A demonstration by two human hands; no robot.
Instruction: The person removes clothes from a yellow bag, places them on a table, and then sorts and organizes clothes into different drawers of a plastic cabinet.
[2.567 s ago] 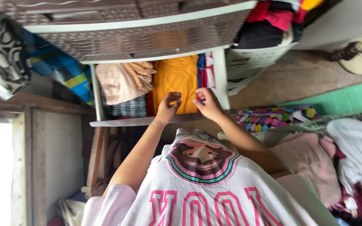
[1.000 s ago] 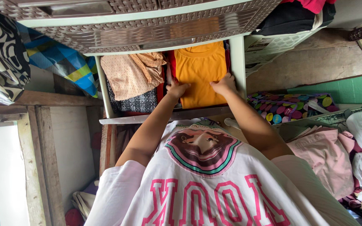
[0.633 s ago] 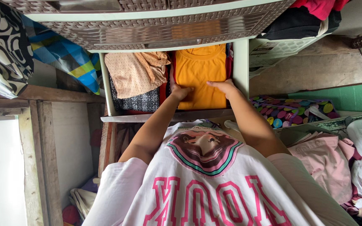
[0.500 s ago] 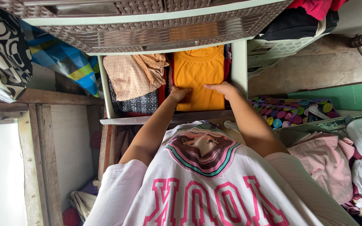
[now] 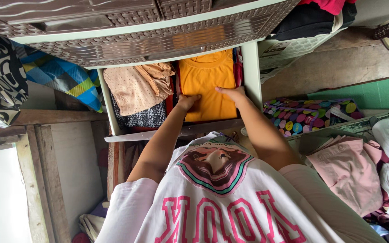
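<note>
Presently we list the contents of one open drawer (image 5: pixel 251 67), pale-framed, pulled out from under a brown woven-pattern drawer front (image 5: pixel 158 38).

Item one: folded orange shirt (image 5: pixel 205 81), lying flat at the right end of the drawer, on top of the clothes below it. Its long axis runs from the drawer's front edge toward the back; the neckline points to the back, away from us, and the folded hem toward us.

Item two: our left hand (image 5: pixel 187 102), at the shirt's near left corner, fingers curled over the edge; whether the grip pinches the cloth or only presses on it we cannot tell.

Item three: our right hand (image 5: pixel 234 93), fingers spread flat, resting on the shirt's near right edge beside the drawer wall.

Item four: beige dotted garment (image 5: pixel 136 85), loosely folded at the left end, atop a black-and-white checked piece (image 5: pixel 146 118).

Item five: red cloth (image 5: pixel 238 72), wedged between the shirt and the right wall.

Nearby: pink garments (image 5: pixel 347 166) on a pile to our right; a spotted multicoloured cloth (image 5: pixel 311 114) beyond them.

Risks, in our judgement: uneven pressure from the two hands could skew the fold or bunch the hem; the shirt's right edge could catch on the red cloth and ruck up; the near edge could overhang the front and snag when the drawer shuts.
</note>
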